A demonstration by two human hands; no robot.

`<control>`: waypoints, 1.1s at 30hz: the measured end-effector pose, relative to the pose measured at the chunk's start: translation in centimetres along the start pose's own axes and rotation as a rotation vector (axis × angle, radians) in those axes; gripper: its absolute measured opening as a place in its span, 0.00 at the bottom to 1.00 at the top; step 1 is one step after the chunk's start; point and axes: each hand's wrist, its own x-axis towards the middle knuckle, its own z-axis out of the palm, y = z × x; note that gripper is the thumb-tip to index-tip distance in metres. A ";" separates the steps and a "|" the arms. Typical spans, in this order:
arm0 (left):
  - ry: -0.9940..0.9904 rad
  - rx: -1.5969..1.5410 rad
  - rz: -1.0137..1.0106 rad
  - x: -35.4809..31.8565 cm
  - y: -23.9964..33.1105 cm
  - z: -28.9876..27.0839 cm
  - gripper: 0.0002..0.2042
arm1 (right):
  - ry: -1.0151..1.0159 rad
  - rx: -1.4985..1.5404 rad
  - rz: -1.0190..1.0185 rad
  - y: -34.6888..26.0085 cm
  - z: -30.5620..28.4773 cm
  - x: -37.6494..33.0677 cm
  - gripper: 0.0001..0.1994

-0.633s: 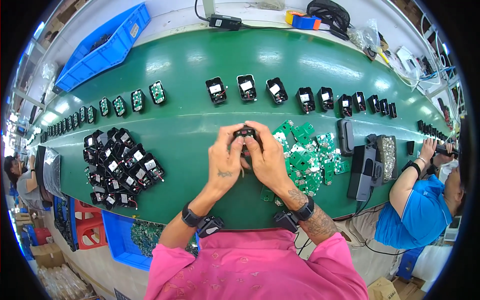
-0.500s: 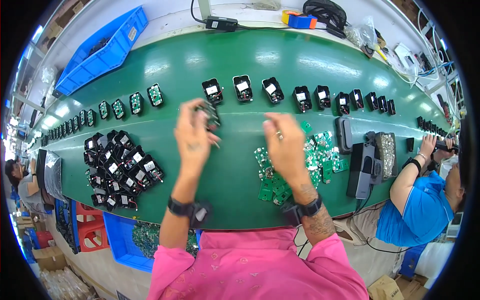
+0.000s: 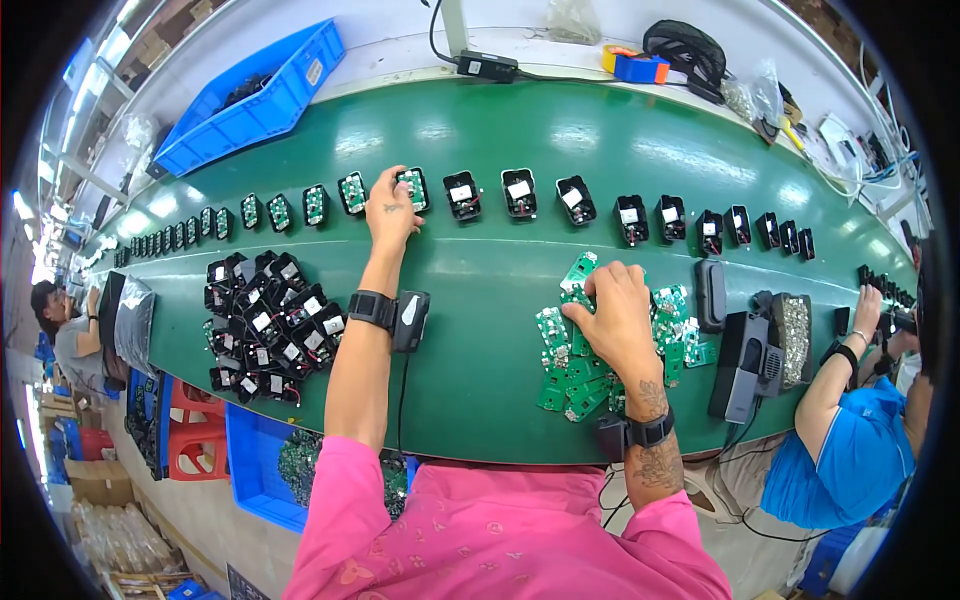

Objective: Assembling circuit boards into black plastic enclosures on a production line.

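My left hand [image 3: 393, 212] reaches to the row at mid-table, its fingers closed around the edge of a black plastic case [image 3: 423, 192] with a green circuit board [image 3: 411, 186] lying in it. My right hand [image 3: 622, 315] is over the pile of green circuit boards [image 3: 580, 378] on the right, thumb and fingers bent onto a circuit board [image 3: 579, 270] at the pile's far side. The hand partly covers that pile. Right of my left hand, an open black case [image 3: 462, 197] with a white block inside stands in the row.
A heap of black cases [image 3: 268, 330] lies left of my left forearm. Other cases form a long row across the green table [image 3: 470, 370]. A blue bin [image 3: 250, 105] stands far left; a black-grey device [image 3: 735, 365] sits right. A co-worker in blue [image 3: 845, 450] works at the right.
My left hand has moved away from me with the case and brought it into the row. My right hand has come down onto the circuit boards. The whole view has shifted slightly.
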 end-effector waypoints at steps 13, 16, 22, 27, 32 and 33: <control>-0.485 -1.286 -0.767 -1.5 5.2 -4.4 0.17 | 0.024 0.094 0.036 0.1 0.8 0.1 0.14; -0.449 -1.276 -0.790 -0.7 4.7 -5.0 0.16 | 0.010 0.082 0.038 0.1 0.8 0.2 0.15; 0.018 -0.364 -0.269 -0.3 3.2 -2.2 0.15 | -0.010 0.103 0.064 0.3 0.5 0.5 0.16; 0.052 0.234 0.056 1.6 0.5 -2.2 0.21 | 0.030 0.367 0.073 -0.7 -0.7 0.7 0.14; -0.119 0.687 0.457 -4.9 6.1 -0.4 0.37 | 0.020 0.994 0.325 -0.1 -1.6 0.9 0.13; -0.126 0.684 0.454 -5.2 6.0 0.0 0.37 | -0.060 1.066 0.330 0.6 -1.6 1.0 0.14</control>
